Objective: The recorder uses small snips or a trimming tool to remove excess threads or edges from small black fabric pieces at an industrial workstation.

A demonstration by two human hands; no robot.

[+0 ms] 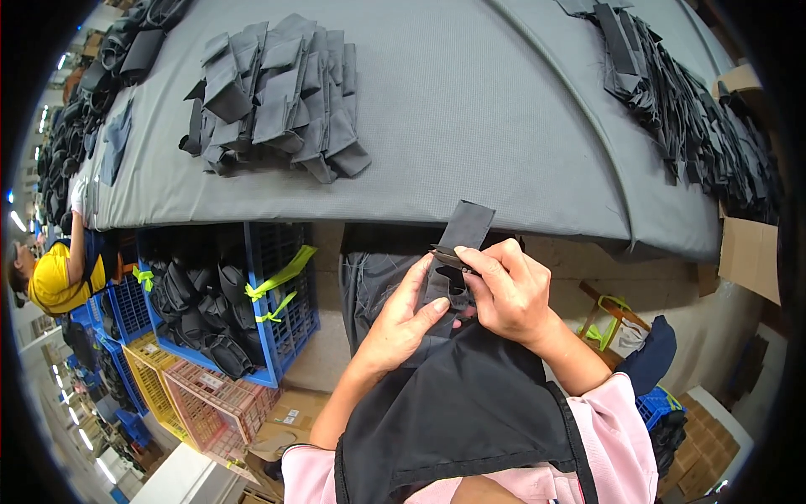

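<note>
Both hands meet in front of me, below the table's near edge, at a small dark grey sewn fabric piece. It has a flat flap that sticks up past the fingers, and a folded part lower down. My left hand grips its lower left side, thumb in front. With thumb and curled fingers, my right hand pinches the folded edge at its right. Whether anything small is inside that pinch is hidden. Beyond the table edge lies a pile of similar grey fabric pieces.
A grey cloth covers the wide table. More dark pieces are stacked at its right. Under it stand a blue crate of black pieces and a pink crate. A co-worker in yellow is at far left; cardboard sits right.
</note>
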